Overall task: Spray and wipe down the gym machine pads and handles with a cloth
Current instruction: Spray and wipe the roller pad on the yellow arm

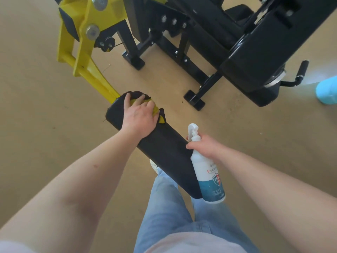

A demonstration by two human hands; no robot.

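Observation:
A long black roller pad (164,152) runs diagonally across the middle, fixed to a yellow lever arm (85,57). My left hand (138,117) presses a dark and yellow cloth (158,115) flat onto the far end of the pad. My right hand (204,147) holds a white spray bottle (209,176) with a blue label by its neck, just right of the pad's near half, its nozzle pointing up and away. A black handle (300,72) sticks out from the machine at the right.
The black machine frame (191,57) with its feet stands on the tan floor behind the pad. A black seat block (255,57) lies at the upper right. Something light blue (328,90) is at the right edge. My jeans and a shoe show below the pad.

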